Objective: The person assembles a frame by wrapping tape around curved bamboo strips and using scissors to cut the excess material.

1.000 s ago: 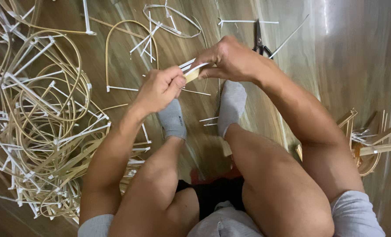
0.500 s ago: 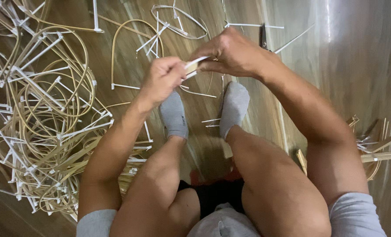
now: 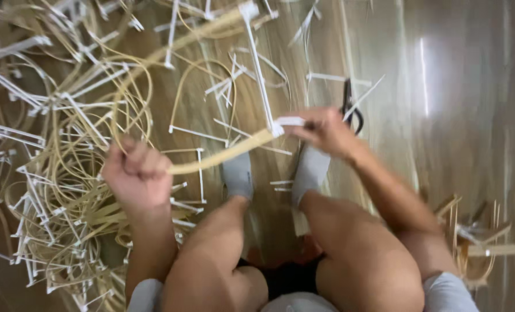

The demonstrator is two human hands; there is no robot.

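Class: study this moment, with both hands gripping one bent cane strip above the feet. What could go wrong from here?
1. The cane strip is bowed between the left hand and the right hand; it might snap or spring free.
2. Scissors lie near the socked feet.
3. The loose strip pile could snag the strip.

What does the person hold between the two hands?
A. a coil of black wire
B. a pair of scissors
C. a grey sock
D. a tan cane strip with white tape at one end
D: the left hand grips a tan cane strip while the right hand pinches its white-taped end.
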